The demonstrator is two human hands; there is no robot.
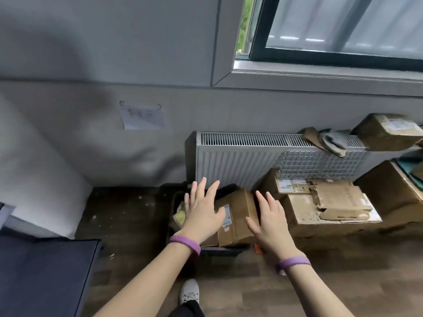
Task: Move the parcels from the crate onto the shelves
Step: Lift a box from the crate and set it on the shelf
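Left fingers [202, 187] and right fingers [262, 200]: straight, spread, holding nothing. Left hand [203, 213] hovers over the left part of the cardboard parcel [239, 216], right hand [271, 225] just off its right edge. Can't confirm contact.

Parcel lies tilted in the dark crate [175, 200] on the floor. A yellowish packet [179, 217] sits beside it, under the left hand.

Judgement: corrugated box, so stiff walls and a matte, grippy surface. Probably light to moderate, weight unknown. Grip two opposite side faces, palms flat, fingertips hooked under the bottom edges. The tilt means contents may shift on lift.

Wire shelves [320, 163] are to the right, near the crate, with boxes on them.
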